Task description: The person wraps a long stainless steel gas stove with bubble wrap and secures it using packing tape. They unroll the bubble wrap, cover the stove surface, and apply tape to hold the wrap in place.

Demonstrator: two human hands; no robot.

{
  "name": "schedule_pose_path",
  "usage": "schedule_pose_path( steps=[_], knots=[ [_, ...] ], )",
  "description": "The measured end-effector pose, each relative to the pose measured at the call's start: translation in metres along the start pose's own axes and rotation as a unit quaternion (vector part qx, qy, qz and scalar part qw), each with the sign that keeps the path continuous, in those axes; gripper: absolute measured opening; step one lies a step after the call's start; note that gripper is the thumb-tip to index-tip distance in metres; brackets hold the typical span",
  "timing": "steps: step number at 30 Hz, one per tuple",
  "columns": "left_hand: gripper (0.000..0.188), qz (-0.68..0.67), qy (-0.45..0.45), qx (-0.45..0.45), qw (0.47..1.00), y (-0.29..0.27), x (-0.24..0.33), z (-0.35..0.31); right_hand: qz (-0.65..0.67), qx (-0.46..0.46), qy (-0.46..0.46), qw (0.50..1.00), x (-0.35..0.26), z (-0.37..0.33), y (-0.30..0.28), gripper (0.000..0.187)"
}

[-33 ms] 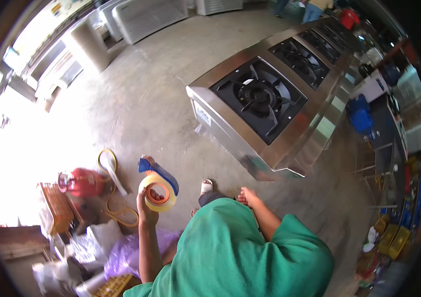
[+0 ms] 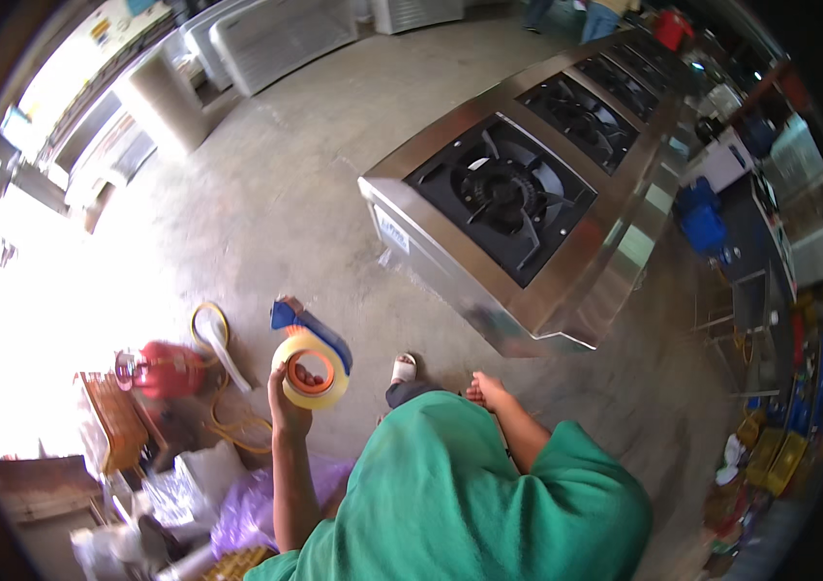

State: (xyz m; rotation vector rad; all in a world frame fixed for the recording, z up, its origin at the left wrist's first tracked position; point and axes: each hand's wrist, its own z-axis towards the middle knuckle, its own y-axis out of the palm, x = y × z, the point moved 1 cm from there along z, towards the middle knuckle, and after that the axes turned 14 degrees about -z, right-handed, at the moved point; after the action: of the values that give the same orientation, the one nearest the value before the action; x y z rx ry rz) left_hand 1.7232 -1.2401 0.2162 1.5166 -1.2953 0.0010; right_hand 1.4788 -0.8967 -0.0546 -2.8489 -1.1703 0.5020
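Observation:
My left hand (image 2: 292, 399) grips a tape dispenser (image 2: 320, 334) with a blue frame and an orange hub. A thick roll of pale yellow packing tape (image 2: 332, 392) sits on the hub, and my fingertips show through its centre. At my right side, my right hand (image 2: 485, 389) is held low with its fingers curled; what they hold, if anything, is hidden. Ahead of that hand, apart from it, stands a long stainless steel gas range (image 2: 450, 268) with a row of black burners (image 2: 505, 194).
On the left are a red gas cylinder (image 2: 167, 369), a yellow hose (image 2: 237, 431), an orange crate (image 2: 111, 412) and purple plastic wrapping (image 2: 247, 504). Steel cabinets (image 2: 286, 44) stand far off. Shelving and yellow bins (image 2: 775, 463) line the right. Another person's legs (image 2: 600, 21) show at the far end.
The view has shifted very slightly. Both hands keep their places, and the tape dispenser stays in my left hand.

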Motion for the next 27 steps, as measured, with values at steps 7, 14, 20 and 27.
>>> schedule_pose_path(
  steps=[7, 14, 20, 27],
  knots=[
    [0.034, 0.237, 0.018, -0.244, 0.940, 0.171, -0.011, 0.126, -0.016, 0.019, -0.059, 0.998, -0.034, 0.005, 0.022, 0.043],
    [0.053, 0.273, -0.134, -0.255, 0.918, 0.321, -0.149, 0.108, 0.185, 0.100, -0.030, 0.977, -0.034, 0.003, 0.025, 0.040],
    [0.068, 0.273, -0.104, -0.288, 0.912, 0.399, -0.276, 0.146, 0.393, 0.196, -0.014, 0.898, 0.029, -0.028, 0.074, 0.044],
    [0.077, 0.319, -0.110, -0.218, 0.916, 0.477, -0.350, 0.195, 0.535, 0.244, 0.101, 0.803, 0.149, -0.068, 0.210, 0.050]
  ],
)
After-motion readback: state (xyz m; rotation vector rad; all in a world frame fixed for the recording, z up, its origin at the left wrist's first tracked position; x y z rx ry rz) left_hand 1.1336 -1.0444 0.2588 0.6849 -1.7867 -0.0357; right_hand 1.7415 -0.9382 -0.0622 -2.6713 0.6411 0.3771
